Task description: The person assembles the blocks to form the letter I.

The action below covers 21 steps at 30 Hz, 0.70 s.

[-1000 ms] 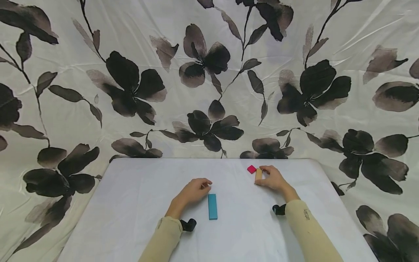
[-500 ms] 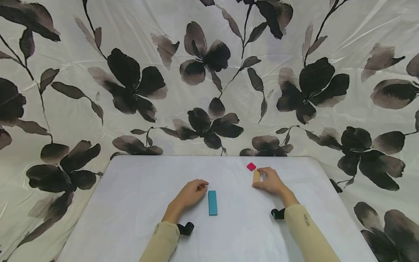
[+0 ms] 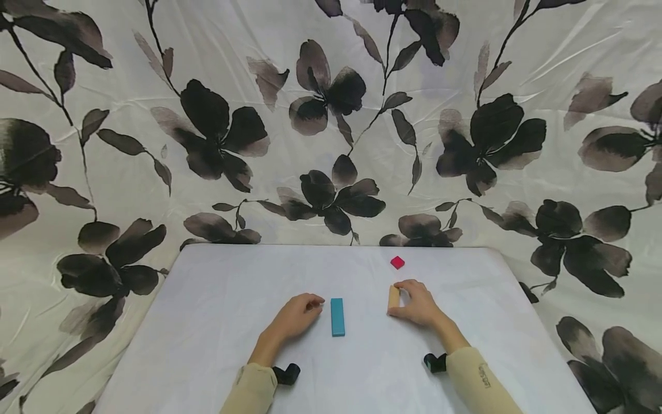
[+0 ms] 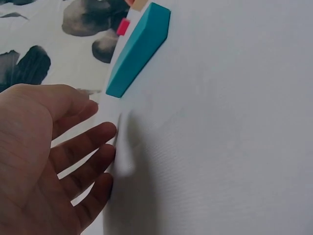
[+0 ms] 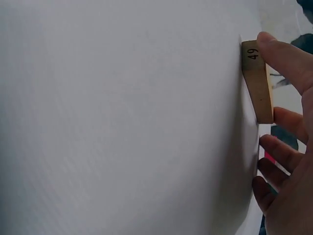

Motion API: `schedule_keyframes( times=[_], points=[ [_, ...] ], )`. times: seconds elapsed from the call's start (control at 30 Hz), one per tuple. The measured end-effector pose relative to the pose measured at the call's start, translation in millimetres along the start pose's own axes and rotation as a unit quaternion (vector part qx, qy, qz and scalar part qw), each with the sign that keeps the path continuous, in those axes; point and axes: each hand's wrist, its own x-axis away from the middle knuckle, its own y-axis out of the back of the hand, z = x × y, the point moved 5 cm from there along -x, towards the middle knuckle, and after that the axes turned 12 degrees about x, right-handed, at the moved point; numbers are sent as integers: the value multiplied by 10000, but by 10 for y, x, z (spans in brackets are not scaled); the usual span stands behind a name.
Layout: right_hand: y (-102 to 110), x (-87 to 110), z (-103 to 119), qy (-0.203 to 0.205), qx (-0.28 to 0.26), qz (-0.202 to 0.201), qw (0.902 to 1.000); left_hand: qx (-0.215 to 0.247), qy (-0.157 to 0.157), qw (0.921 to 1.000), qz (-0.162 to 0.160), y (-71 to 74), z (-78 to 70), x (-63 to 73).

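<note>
In the head view we look down on a white-covered desk where three coloured blocks lie between and beyond a person's two hands. The right hand pinches the plain wooden block lengthwise, thumb on the near end and forefinger on the far end; in the right wrist view we see black printed digits on the end under the thumb, while the other three fingers are loosely bent and spread clear of it. The wooden block stands right of the desk's middle, nearer us than the red block, which sits near the far edge with a corner toward us. We cannot quite tell from these angles whether the wooden block's underside touches the desk or is slightly raised. The left hand holds nothing, its fingers relaxed and gently bent, just left of the teal block but apart from it. That teal block lies flat, its long side running away from us, between the two hands. Both arms wear pale yellow sleeves, with a black device at each wrist, and behind the desk we see a pale cloth printed with dark flowers.
</note>
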Motion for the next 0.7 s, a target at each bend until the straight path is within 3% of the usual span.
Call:
schedule_keyframes(
  times=[0.27, 0.47, 0.7],
  points=[
    [-121, 239, 237, 110, 18, 65, 9999, -116, -132, 9998, 57, -71, -10, 176],
    [-171, 387, 451, 477, 190, 33, 9987, -260, -339, 9991, 58, -114, -66, 323],
    [-288, 561, 747, 881, 363, 52, 9954, -330, -237, 9991, 126, -166, -98, 461]
  ],
)
